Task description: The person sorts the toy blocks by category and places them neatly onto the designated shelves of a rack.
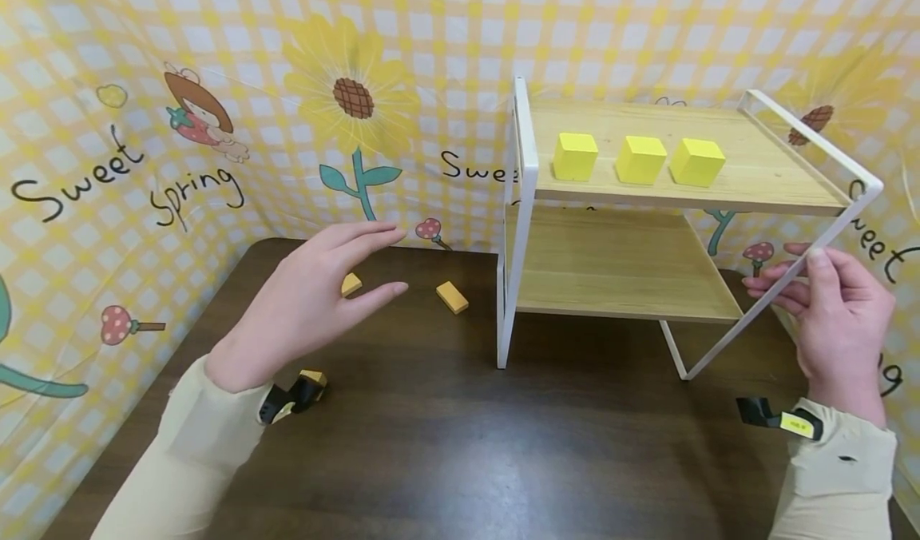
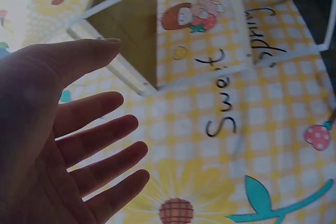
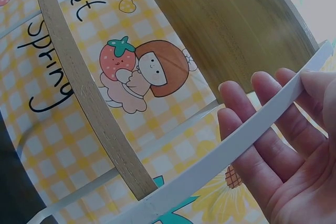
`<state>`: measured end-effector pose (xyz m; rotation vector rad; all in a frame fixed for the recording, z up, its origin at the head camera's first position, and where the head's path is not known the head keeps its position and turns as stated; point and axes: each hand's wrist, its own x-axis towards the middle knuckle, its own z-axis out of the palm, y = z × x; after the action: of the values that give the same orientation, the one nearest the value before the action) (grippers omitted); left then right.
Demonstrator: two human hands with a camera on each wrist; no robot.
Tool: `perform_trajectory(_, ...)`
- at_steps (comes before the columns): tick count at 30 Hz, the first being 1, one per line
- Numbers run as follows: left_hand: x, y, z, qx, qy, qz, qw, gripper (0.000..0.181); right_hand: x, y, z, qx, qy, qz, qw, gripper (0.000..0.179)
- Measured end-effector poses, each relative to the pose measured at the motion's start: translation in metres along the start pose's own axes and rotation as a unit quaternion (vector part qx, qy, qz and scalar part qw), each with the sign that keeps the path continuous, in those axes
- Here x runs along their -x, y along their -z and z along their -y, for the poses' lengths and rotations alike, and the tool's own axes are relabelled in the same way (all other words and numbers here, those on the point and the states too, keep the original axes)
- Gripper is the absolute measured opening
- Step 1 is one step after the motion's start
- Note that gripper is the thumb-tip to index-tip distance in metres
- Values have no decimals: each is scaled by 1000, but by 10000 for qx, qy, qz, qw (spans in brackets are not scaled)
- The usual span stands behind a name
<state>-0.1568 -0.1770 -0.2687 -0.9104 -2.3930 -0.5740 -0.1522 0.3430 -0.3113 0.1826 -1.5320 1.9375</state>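
Observation:
A two-tier shelf [image 1: 632, 268] with wooden boards and a white metal frame stands at the right of the dark table. Three yellow cubes [image 1: 640, 160] sit in a row along the front of its top board. My right hand [image 1: 848, 308] holds the slanting right front post [image 3: 262, 124], thumb on the near side and fingers behind it. To the left of the shelf, my left hand [image 1: 309, 292] is in the air with its fingers extended, holding nothing. The left wrist view shows that palm [image 2: 42, 145] and a gap between it and the shelf frame [image 2: 126, 72].
Small orange-tan blocks lie on the table [image 1: 446, 444]: one block [image 1: 452, 297] left of the shelf, another block [image 1: 350, 285] partly behind my left hand, and a third block [image 1: 313, 377] by the left wrist strap. Checked, printed cloth [image 1: 237, 37] rises behind and at the sides.

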Motion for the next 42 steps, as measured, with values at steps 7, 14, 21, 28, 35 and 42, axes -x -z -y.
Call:
perform_trajectory(7,17,-6,12,-65,428,371,9984,56,1,-1,-1,-178,-109,34,9998,35)
perform_trajectory(14,34,-13,26,1,1007,876,9910,57,2,0,0,-169,-140,-7,9998,34)
perform_trajectory(21,54,-18,43,1,1464,1561,9768,59,1,1,1,-103,-118,-6,9999,34)
perform_trajectory(28,77,-23,60,144,1779,1982,9638,59,1,1,0,-145,-38,27,9999,37)
perform_trajectory(35,95,-26,73,220,2046,2373,9494,59,0,1,0,-128,-31,41,9999,35)
perform_trajectory(42,106,-31,82,292,2269,2839,9312,67,0,0,1,-119,-73,3,9999,34)
